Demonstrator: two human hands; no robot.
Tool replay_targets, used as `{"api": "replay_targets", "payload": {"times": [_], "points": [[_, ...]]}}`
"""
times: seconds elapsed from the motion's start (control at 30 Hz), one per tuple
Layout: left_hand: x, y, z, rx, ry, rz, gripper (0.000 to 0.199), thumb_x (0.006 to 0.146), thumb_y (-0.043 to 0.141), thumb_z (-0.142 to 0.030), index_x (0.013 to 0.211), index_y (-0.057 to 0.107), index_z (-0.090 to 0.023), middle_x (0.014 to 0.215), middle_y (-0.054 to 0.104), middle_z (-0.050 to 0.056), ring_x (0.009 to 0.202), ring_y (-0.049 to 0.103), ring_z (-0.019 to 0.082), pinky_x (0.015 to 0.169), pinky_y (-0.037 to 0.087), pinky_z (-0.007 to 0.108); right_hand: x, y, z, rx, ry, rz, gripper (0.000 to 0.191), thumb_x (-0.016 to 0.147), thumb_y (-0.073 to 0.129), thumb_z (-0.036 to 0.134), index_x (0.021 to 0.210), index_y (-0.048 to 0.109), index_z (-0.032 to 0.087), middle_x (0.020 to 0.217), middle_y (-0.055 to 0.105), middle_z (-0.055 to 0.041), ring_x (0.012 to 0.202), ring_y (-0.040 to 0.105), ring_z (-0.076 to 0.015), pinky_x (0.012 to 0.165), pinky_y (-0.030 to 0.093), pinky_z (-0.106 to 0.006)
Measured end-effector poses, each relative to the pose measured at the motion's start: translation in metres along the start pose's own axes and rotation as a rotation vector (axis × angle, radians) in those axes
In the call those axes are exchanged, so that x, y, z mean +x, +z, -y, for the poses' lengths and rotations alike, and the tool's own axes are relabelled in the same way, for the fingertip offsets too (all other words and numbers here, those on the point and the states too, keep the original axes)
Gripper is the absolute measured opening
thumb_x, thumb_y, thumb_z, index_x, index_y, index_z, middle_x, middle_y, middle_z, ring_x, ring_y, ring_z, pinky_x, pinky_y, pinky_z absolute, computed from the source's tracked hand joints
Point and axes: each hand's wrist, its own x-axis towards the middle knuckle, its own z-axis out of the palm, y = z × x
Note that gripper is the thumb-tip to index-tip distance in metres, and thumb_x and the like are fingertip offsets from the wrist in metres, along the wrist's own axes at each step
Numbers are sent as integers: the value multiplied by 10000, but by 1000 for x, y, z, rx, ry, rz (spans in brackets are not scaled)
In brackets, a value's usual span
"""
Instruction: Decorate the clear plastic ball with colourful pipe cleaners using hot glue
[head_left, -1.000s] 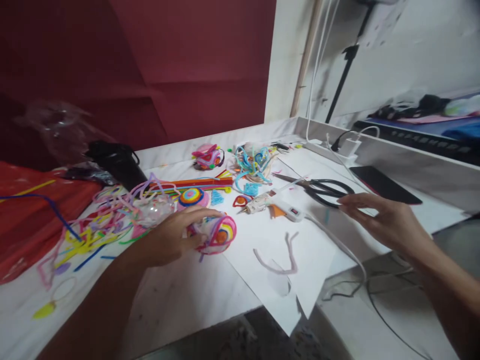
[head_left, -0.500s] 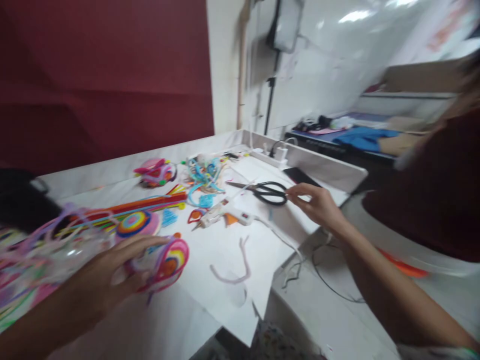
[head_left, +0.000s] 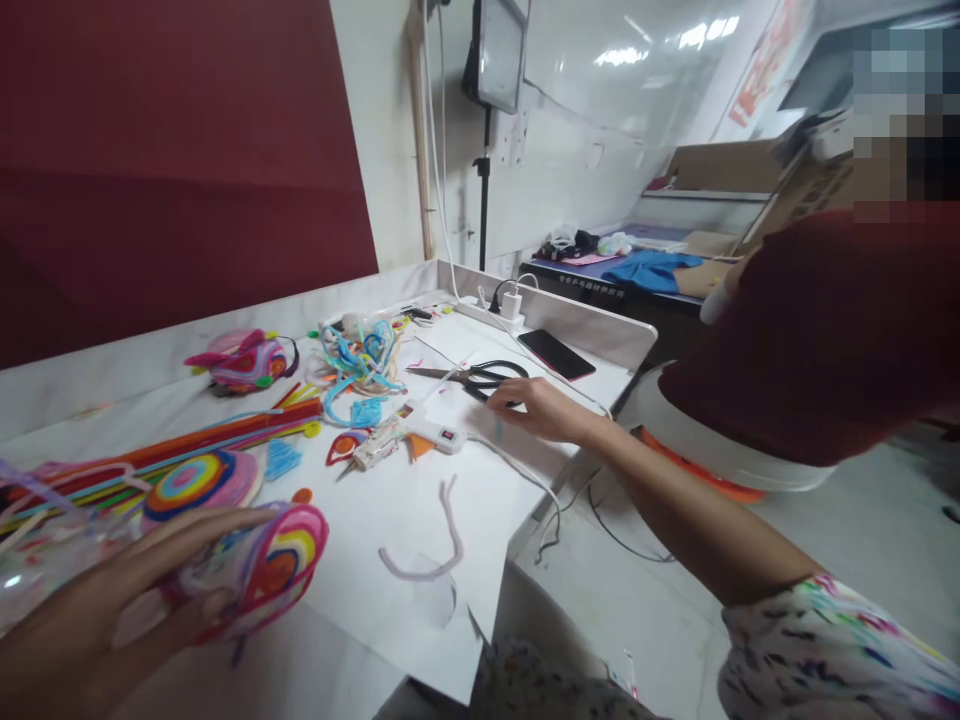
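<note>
My left hand (head_left: 142,590) is wrapped round a colourful pipe-cleaner piece (head_left: 289,560) with a pink rim, a yellow-white arc and an orange centre. Over the white table, my right hand (head_left: 540,408) has its fingertips pressed together at the handles of black scissors (head_left: 491,376). The scissors lie with their blades pointing left. Just in front of them rests a white glue gun (head_left: 390,437) beside an orange scrap (head_left: 420,446). A bent pale purple pipe cleaner (head_left: 454,540) lies nearer to me.
Behind are a pink striped piece (head_left: 244,362), tangled blue pipe cleaners (head_left: 364,355), a phone (head_left: 556,353) and a power strip (head_left: 491,315). A round rainbow piece (head_left: 199,485) lies left. A person in dark red (head_left: 832,340) sits at right.
The view has turned right, so the table items appear further left. My right hand has stayed at the scissor handles, and my left hand still holds the colourful piece.
</note>
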Motion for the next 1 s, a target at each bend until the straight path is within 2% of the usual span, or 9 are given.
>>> {"api": "replay_targets", "payload": {"times": [0.13,0.17,0.23,0.37,0.47,0.63,0.73,0.83,1.0], "points": [[1,-3,-11,9,-36,-13,483,802,442,-604,1279,385,-660,1399,500,-220,1300,497,293,1025,464,500,14,15,24,19,15,90,193,828,569,91,966,689,154,960,701,-89,878,644,-192,788,470,-289],[2,-5,-16,3,-46,8,495,806,448,-602,1296,391,-635,1420,483,-205,1320,476,286,1053,437,489,19,21,28,24,36,103,202,831,581,114,1003,680,152,980,700,-94,885,644,-194,786,467,-288],[4,-12,-29,11,-58,128,528,780,515,-602,1301,436,-589,1408,509,-178,1299,503,267,1019,480,425,31,32,35,37,84,131,230,830,621,194,1050,659,141,1006,697,-112,878,643,-204,761,462,-287],[5,-30,-65,-58,-104,144,473,850,465,-472,1299,550,-350,1397,551,-50,1323,471,248,1101,375,379,56,55,45,75,182,196,256,728,718,299,904,661,122,891,687,-137,783,620,-236,669,429,-305],[7,-38,-85,-116,-107,211,478,820,502,-307,1295,555,-274,1375,569,-21,1296,488,230,1065,392,321,65,61,47,153,260,243,272,657,741,301,837,632,130,786,658,-106,679,580,-210,590,399,-299],[7,-40,-91,-169,-124,199,447,839,535,-296,1285,553,-263,1361,580,-11,1271,498,206,1074,368,309,57,55,48,396,318,339,324,735,648,471,678,525,176,570,479,22,525,443,-127,493,311,-272],[6,-38,-86,-185,-107,202,441,843,547,-305,1284,547,-278,1354,585,-14,1257,509,211,1065,384,325,44,46,52,614,365,259,356,727,666,488,662,467,200,584,393,52,533,372,-111,487,259,-266],[6,-38,-81,-188,-83,200,445,829,566,-282,1273,554,-305,1341,595,-28,1240,523,221,1057,394,320,35,35,60,727,365,192,380,694,710,476,662,437,212,633,386,51,566,367,-116,502,278,-263],[7,-39,-80,-186,-65,186,475,807,588,-243,1275,557,-323,1339,599,-38,1244,525,230,1047,409,296,27,19,83,860,339,246,435,635,771,441,687,400,219,647,364,59,565,336,-109,501,262,-257]]}}
